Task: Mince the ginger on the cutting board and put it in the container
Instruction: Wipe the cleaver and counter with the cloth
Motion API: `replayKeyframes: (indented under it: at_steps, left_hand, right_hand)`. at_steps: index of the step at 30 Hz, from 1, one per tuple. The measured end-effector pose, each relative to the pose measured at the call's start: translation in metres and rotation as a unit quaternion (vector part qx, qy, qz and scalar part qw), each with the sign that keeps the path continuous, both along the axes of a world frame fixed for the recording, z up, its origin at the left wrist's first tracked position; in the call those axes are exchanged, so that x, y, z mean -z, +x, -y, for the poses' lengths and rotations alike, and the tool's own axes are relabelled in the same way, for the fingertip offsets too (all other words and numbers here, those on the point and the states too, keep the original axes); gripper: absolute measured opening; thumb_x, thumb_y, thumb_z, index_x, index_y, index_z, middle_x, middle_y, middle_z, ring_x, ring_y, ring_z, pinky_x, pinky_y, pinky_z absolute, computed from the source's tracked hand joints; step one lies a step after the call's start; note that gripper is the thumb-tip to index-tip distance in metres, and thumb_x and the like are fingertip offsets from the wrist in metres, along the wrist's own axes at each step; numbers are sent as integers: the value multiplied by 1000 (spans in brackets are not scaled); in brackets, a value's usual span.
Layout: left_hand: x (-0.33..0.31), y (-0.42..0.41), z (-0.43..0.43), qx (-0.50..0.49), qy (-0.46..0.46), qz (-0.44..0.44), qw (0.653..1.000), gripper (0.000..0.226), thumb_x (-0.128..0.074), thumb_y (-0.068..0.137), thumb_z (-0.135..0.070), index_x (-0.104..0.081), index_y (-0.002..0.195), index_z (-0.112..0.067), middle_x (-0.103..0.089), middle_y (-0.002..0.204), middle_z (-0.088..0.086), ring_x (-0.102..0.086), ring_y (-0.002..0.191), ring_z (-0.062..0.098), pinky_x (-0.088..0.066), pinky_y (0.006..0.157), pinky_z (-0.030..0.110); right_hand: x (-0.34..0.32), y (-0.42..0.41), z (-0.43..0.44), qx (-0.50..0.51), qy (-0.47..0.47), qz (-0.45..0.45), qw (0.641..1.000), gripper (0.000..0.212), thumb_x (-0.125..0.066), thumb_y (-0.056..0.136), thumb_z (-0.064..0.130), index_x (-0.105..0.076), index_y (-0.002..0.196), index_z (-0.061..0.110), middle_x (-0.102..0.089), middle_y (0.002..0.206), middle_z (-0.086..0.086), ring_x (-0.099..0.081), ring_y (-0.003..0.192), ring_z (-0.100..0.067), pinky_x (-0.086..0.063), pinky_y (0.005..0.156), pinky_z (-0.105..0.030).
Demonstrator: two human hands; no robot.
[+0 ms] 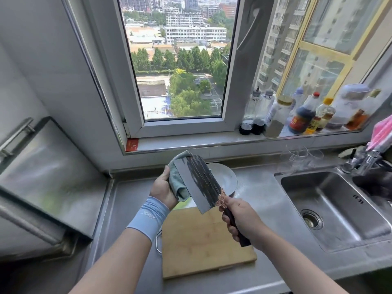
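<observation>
Stainless-steel counter (pixel 265 187) beneath a high-rise kitchen window (pixel 180 60), seen from the head camera: a person holds a dark-bladed cleaver (pixel 197 181) up above a bamboo cutting board (pixel 203 247). The right hand (pixel 239 219) is wrapped round the handle, while the left hand (pixel 162 188), a pale blue sleeve (pixel 146 217) at its wrist, clasps a teal cloth (pixel 179 177) against the far face of the blade. The step appears to be wiping the knife. It is best done by drawing the cloth from spine towards edge, keeping the fingers behind the cloth and off the cutting edge, and holding the handle firm so the blade does not twist. No ginger can be made out: the visible part of the board looks bare, and its far end is covered by blade and hands. Whether minced ginger lies in the white dish (pixel 222 177) just behind the cleaver, likely the container, cannot be told, since the blade hides much of it. The left-hand fingers are tucked behind the cloth, out of sight. Bottles (pixel 301 117) on the sill and the sink (pixel 331 209) to the right are blurred.
</observation>
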State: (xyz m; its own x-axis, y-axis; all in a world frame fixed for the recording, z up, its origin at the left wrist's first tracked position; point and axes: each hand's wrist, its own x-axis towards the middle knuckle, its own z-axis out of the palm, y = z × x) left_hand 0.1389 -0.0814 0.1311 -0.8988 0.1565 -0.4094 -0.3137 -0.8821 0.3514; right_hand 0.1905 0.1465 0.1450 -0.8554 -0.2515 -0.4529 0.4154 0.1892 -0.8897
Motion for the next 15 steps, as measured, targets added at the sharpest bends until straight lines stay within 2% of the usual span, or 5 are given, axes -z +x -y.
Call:
replayKeyframes:
  at_steps: [4,9,12,14,15]
  left_hand:
    - [3,9,2,18,-11,-1,1000,53,-33,105,-43,-54,135,-5,-60,131,23,-67,105,38,-57,77,58]
    - [6,41,-7,112,-17,25,993,56,-33,104,-43,-62,123,0,-65,120,27,-70,96,41,-57,75,58]
    - [22,54,4,130,-75,56,987,52,-37,103,-45,-62,125,-6,-69,113,23,-71,88,38,-59,63,50]
    - [25,58,22,155,-129,63,977,56,-39,100,-53,-64,122,-8,-68,112,22,-70,85,39,-57,62,48]
    - [25,56,31,136,-156,69,976,58,-40,99,-56,-63,123,-9,-67,115,23,-69,85,39,-56,59,47]
  right_hand:
    - [1,-6,11,15,10,-18,1000,38,-38,106,43,-53,92,12,-48,64,-1,-36,43,-16,-33,41,-23]
    - [-5,-19,22,70,23,-23,997,38,-38,106,43,-53,89,12,-48,61,-1,-36,43,-15,-33,41,-24]
    - [-5,-29,29,113,36,-19,993,38,-39,106,43,-53,89,13,-47,59,0,-36,42,-15,-33,41,-24]
    - [-4,-33,32,129,53,-18,990,39,-37,106,44,-52,89,12,-46,58,0,-35,41,-15,-33,42,-23]
    - [-4,-34,34,132,58,-15,989,39,-36,106,44,-52,89,13,-46,59,0,-35,41,-15,-32,42,-23]
